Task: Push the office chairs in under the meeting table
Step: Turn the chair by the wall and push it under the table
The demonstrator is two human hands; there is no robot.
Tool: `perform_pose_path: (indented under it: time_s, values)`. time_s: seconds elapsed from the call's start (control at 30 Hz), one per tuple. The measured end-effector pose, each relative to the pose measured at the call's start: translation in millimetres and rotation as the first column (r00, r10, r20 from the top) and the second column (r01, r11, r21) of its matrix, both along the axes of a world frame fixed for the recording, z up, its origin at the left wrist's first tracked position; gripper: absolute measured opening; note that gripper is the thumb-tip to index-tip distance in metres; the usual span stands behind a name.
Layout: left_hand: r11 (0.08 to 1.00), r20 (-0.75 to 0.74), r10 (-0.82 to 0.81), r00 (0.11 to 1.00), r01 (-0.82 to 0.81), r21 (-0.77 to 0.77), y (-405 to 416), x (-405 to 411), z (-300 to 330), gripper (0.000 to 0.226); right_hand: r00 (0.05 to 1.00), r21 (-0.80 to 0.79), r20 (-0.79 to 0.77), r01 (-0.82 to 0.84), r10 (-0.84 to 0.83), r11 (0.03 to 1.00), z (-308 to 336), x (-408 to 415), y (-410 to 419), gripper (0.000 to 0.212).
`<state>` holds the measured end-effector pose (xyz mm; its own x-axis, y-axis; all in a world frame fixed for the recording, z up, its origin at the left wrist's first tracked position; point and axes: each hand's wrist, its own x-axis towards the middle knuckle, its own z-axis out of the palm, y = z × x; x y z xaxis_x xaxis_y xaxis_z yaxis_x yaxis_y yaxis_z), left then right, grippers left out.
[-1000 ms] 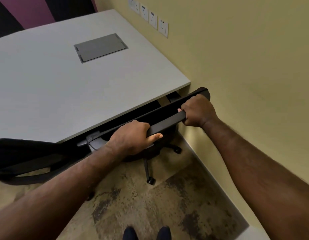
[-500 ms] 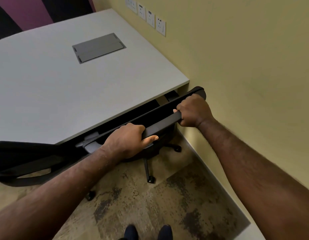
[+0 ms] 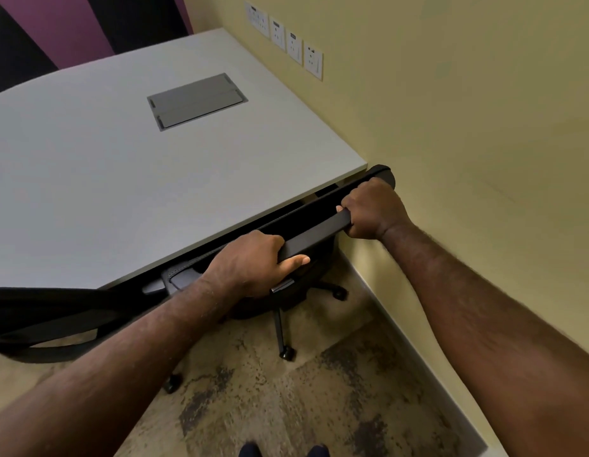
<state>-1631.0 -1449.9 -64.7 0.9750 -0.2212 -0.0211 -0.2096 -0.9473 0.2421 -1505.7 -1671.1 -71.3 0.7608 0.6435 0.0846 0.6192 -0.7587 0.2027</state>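
Both hands grip the top rail of an office chair pushed against the meeting table's near edge.

The office chair [image 3: 314, 227] is mostly hidden: its seat lies under the meeting table [image 3: 154, 192], and only the backrest's top rail, part of an armrest and a few castor legs show below the table's edge. The rail's long axis runs along that edge, from lower left up to the table's right corner beside the yellow wall [image 3: 468, 127]. The left hand [image 3: 253, 263] is curled over the rail's middle, thumb underneath; the right hand [image 3: 374, 209] is clenched round the rail near the corner. A second chair [image 3: 46, 319] sits left along the same edge, cut off by the frame. Shoe tips [image 3: 283, 450] are barely in view on the carpet [image 3: 319, 390].
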Motion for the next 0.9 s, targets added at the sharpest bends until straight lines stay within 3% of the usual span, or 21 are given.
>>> perform_pose_path:
  time_s: [0.9]
  values:
    - [1.0,0.061,0.005,0.998,-0.006,0.014,62.8,64.2,-4.1,0.055,1.0,0.026,-0.03,0.009,-0.008,1.0,0.7,58.5,57.4,0.016]
